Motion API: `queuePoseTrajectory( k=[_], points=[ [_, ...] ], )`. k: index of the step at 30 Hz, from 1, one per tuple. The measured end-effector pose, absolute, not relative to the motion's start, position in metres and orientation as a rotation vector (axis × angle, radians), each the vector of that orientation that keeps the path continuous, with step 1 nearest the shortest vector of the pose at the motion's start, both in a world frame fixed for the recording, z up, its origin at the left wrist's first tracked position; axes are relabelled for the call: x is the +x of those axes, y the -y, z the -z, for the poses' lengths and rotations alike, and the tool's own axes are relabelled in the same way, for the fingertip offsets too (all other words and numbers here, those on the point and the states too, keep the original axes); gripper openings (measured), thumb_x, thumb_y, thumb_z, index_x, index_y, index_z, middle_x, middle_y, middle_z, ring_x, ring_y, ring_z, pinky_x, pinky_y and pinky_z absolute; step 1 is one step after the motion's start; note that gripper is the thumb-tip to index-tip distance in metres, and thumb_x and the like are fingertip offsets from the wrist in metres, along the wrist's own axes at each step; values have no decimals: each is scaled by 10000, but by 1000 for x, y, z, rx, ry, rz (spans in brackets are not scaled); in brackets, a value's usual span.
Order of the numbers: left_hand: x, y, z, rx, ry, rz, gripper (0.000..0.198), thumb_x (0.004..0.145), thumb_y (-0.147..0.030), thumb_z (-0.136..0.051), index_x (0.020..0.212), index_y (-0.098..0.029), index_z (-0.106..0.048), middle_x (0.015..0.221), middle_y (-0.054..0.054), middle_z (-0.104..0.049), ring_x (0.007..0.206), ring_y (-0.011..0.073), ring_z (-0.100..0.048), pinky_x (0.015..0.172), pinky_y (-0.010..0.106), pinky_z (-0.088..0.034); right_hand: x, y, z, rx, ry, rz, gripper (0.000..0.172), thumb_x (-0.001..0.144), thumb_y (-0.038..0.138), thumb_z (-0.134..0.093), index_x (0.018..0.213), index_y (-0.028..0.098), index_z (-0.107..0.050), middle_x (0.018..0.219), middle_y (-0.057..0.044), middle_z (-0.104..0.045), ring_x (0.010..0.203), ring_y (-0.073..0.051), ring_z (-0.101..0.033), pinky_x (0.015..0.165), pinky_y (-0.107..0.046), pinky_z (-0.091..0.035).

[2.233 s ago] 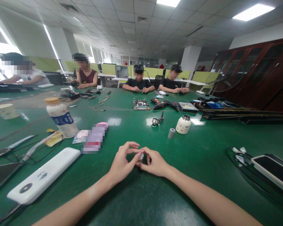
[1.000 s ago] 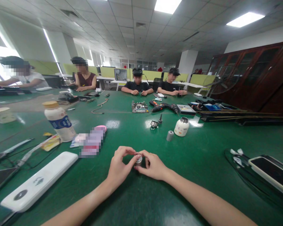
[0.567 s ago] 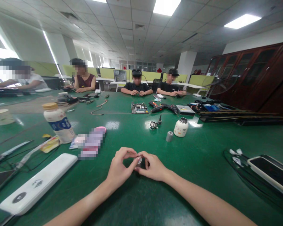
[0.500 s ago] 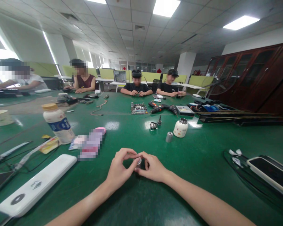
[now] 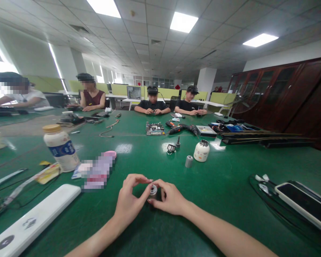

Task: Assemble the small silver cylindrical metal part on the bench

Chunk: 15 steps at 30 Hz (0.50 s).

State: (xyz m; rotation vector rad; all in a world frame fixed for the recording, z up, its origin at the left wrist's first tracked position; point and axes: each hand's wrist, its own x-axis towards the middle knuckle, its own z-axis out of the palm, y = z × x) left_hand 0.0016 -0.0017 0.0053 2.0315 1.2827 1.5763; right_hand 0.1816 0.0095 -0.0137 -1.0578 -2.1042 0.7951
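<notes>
Standing on the green table between my hands is a small silver metal cylinder, with a dark round spot on its top. My left hand curves around its left side, thumb against the rim and fingertips at its far edge. From the right, my right hand grips it with thumb low at the front and index finger near the top. The fingertips of both hands meet behind it and are partly hidden. Farther off are a second silver cylinder, a cream-coloured bottle without a lid, and a metal ring-like part beside a dark upright piece.
To the left are a white power bank-like bar, a plastic bottle with an orange cap and a pink-purple packet. A phone with cables lies right. Ahead are a circuit board, power drills and several seated people.
The view has shifted slightly, so the whole scene sits lower and further left. My hands remain around the cylinder, whose top now shows more plainly.
</notes>
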Motion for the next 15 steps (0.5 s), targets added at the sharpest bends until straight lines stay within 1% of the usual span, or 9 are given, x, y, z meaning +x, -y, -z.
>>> queuePoseTrajectory(
  k=[2, 4, 7, 9, 12, 15],
  points=[
    [-3, -4, -6, 1999, -1361, -1638, 160, 808, -354, -674, 888, -237, -600, 863, 29, -716, 844, 223, -703, 798, 380, -543, 181, -9, 13, -1058, 2094, -796, 432, 749, 363, -745, 1128, 215, -600, 692, 47, -638, 507, -105, -536, 547, -205, -402],
    [-9, -12, -3, 2011, -1458, -1588, 162, 797, -369, -677, 869, -240, -611, 838, 29, -743, 850, 244, -697, 817, 413, -522, 182, -9, 13, -1056, 2092, -808, 408, 751, 369, -744, 1105, 223, -602, 779, 29, -674, 519, -97, -532, 543, -202, -400],
    [-21, -24, 6, 2136, -1531, -1310, 120, 768, -335, -689, 836, -258, -627, 775, 7, -777, 904, 287, -675, 814, 446, -493, 182, -8, 11, -1062, 2097, -817, 394, 749, 374, -747, 1088, 232, -603, 819, 27, -681, 524, -90, -524, 540, -199, -396],
    [-25, -29, 13, 2166, -1533, -1216, 102, 776, -329, -678, 843, -267, -633, 770, 2, -784, 901, 292, -671, 791, 440, -490, 182, -8, 10, -1075, 2092, -806, 388, 744, 370, -751, 1077, 234, -607, 819, 28, -681, 523, -90, -522, 537, -200, -391],
    [-25, -31, 17, 2173, -1524, -1218, 106, 773, -319, -677, 857, -268, -638, 783, 2, -784, 900, 288, -675, 794, 440, -492, 181, -7, 8, -1088, 2091, -796, 384, 738, 363, -753, 1070, 232, -611, 820, 28, -683, 518, -90, -521, 537, -204, -392],
    [-18, -24, 11, 2079, -1492, -1374, 130, 787, -351, -671, 854, -250, -624, 808, 13, -765, 859, 260, -695, 794, 423, -518, 180, -7, 8, -1094, 2088, -812, 381, 739, 357, -752, 1069, 229, -610, 806, 30, -680, 511, -89, -517, 533, -203, -393]
  ],
)
